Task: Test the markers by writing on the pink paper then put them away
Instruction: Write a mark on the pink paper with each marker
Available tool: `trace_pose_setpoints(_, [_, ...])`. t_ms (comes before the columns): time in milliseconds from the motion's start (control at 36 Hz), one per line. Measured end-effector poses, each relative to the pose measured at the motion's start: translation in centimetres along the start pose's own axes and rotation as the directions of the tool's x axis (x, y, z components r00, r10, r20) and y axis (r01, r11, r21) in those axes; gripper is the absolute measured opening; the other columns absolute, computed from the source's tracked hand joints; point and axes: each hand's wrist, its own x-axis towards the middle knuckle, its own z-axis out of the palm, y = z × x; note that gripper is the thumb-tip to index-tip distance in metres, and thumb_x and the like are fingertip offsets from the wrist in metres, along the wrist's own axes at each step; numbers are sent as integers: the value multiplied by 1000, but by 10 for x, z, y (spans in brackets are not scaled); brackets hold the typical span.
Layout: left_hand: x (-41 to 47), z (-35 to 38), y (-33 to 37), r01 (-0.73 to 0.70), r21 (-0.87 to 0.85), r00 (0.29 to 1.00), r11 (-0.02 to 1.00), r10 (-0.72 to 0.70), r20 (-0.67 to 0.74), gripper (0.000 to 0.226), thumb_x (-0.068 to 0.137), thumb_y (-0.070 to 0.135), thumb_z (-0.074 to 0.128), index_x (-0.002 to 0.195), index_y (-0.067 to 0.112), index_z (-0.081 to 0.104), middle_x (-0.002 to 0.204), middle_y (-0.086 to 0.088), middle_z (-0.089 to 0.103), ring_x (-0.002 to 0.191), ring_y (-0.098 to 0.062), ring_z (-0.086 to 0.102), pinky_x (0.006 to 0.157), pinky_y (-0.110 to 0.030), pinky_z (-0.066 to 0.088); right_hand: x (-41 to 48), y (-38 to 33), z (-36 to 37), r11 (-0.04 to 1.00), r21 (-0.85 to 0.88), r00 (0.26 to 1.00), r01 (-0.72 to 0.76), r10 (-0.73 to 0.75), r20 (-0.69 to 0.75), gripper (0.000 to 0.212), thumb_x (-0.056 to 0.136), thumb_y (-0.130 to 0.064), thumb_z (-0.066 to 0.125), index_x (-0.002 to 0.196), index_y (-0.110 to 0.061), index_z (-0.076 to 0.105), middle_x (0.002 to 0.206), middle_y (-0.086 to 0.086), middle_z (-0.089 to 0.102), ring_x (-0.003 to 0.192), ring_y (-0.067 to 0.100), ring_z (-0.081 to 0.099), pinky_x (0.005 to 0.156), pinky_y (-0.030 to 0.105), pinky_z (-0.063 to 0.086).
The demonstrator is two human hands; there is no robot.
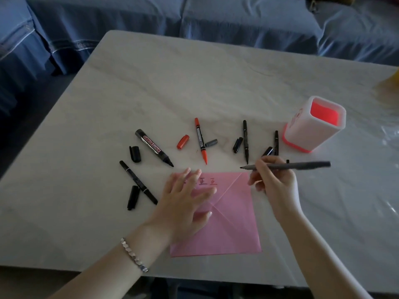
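Observation:
A creased pink paper (228, 223) lies on the table near its front edge, with characters written along its top. My left hand (183, 203) rests flat on the paper's left part, fingers straight. My right hand (274, 180) pinches an uncapped grey marker (302, 165) held level above the paper's top right corner, tip pointing left. Behind the paper lie a black whiteboard marker (154, 147), a red marker (200, 140), a thin black marker (245, 141) and another black marker (138, 182), all uncapped. One more black marker (276, 142) lies near the holder.
A white and pink pen holder (313, 126) stands at the right, behind my right hand. Loose caps lie among the markers: a red cap (182, 141), a grey cap (211, 142) and several black caps. A blue sofa (194, 20) runs behind the table (194, 78).

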Motion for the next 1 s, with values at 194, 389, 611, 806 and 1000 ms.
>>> trace_pose_setpoints(194, [5, 2, 13, 48, -16, 998, 999, -48, -31, 51, 77, 54, 30, 117, 32, 51, 146, -16, 34, 136, -40, 27, 112, -47, 5, -2, 25, 22, 999, 30, 997, 25, -27, 69, 11, 86, -1, 57, 83, -12, 60, 70, 5, 65, 63, 6, 64, 61, 16, 52])
trace_pose_setpoints(389, [9, 13, 16, 56, -53, 990, 997, -62, -123, 39, 74, 48, 45, 102, 24, 59, 132, -17, 52, 125, -41, 44, 103, -48, 17, -3, 41, 37, 996, -80, 985, 46, -59, -164, 13, 82, -18, 67, 72, -19, 59, 68, 11, 64, 63, 17, 57, 59, 22, 47])
trace_pose_setpoints(611, [8, 18, 16, 55, -88, 984, 995, -69, -164, 43, 76, 46, 47, 115, 31, 56, 132, -13, 53, 125, -40, 44, 105, -46, 18, -3, 44, 41, 984, -154, 958, 84, -122, -258, 21, 80, -18, 68, 66, -23, 54, 64, 15, 62, 59, 25, 55, 58, 29, 46])
trace_pose_setpoints(806, [7, 16, 16, 55, -89, 986, 994, -68, -152, 44, 76, 46, 46, 117, 33, 58, 134, -12, 51, 127, -40, 41, 106, -46, 17, 0, 45, 41, 981, -175, 941, 83, -135, -311, 34, 79, -25, 70, 57, -13, 48, 56, 22, 58, 51, 21, 49, 55, 31, 44])
trace_pose_setpoints(1000, [8, 17, 15, 56, -83, 988, 995, -67, -140, 45, 76, 46, 46, 117, 32, 59, 135, -11, 51, 129, -39, 39, 107, -45, 16, 1, 56, 40, 959, -256, 927, 125, -204, -316, 36, 79, -9, 64, 52, -7, 40, 45, 4, 40, 45, 10, 34, 47, 24, 34])
